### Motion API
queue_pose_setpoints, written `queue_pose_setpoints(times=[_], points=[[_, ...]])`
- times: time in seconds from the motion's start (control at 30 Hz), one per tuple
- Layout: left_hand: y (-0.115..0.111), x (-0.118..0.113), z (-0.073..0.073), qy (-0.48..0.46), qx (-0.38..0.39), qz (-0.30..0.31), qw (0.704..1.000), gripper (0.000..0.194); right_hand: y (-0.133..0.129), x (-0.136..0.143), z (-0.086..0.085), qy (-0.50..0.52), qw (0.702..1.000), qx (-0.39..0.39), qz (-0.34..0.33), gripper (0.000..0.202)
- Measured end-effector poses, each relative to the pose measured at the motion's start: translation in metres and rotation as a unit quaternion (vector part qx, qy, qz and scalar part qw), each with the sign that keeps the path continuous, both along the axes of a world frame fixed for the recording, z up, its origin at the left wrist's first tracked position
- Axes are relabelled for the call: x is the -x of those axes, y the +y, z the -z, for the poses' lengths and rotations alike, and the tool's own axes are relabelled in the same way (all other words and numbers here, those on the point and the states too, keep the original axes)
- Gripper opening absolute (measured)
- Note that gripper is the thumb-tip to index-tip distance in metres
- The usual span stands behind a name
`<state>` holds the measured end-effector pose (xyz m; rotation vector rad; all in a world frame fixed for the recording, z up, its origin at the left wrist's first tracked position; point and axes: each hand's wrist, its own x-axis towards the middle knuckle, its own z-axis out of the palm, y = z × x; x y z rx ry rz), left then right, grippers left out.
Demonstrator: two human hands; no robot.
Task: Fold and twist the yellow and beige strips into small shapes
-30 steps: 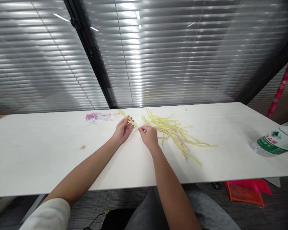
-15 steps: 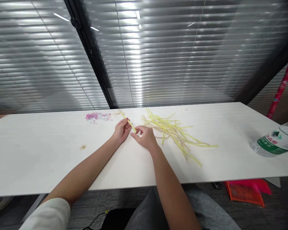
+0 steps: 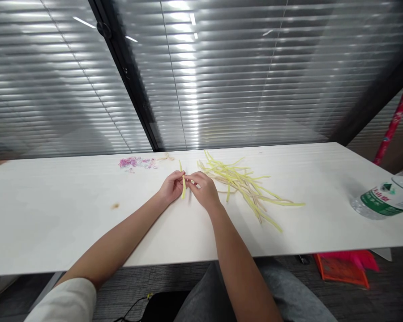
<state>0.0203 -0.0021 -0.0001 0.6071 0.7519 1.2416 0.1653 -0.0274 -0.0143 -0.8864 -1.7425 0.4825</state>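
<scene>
My left hand [image 3: 172,186] pinches a short yellow strip [image 3: 183,188] that stands nearly upright, one end above the fingers and the other hanging below. Close against it on the right is my right hand [image 3: 202,188], its fingertips together at the strip's middle; whatever they grip is too small to make out. A loose pile of yellow and beige strips [image 3: 245,181] lies to the right of my hands. Small pink and purple rings [image 3: 134,163] are scattered on the table at the back left, beside a few beige pieces [image 3: 166,157].
The white table [image 3: 70,214] reaches back to a window with blinds. At the right stands a clear plastic container with a green label [image 3: 384,199], with a red pole [image 3: 394,125] behind it. A red tray [image 3: 342,270] is on the floor.
The yellow strip has turned from slanting to nearly upright. My left hand has shifted slightly down, and my right fingers have moved up and left to the strip's middle.
</scene>
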Motion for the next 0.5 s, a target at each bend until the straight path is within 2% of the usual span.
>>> queue_pose_setpoints(times=[0.27, 0.5], points=[[-0.002, -0.0027, -0.0004, 0.017, 0.002, 0.018, 1.0, 0.021, 0.0011, -0.0005, 0.0007, -0.001, 1.0, -0.014, 0.013, 0.023], [-0.0028, -0.0031, 0.0014, 0.013, -0.013, 0.03, 0.999, 0.019, 0.0005, -0.0005, 0.0005, -0.006, 1.0, -0.014, 0.022, 0.028]])
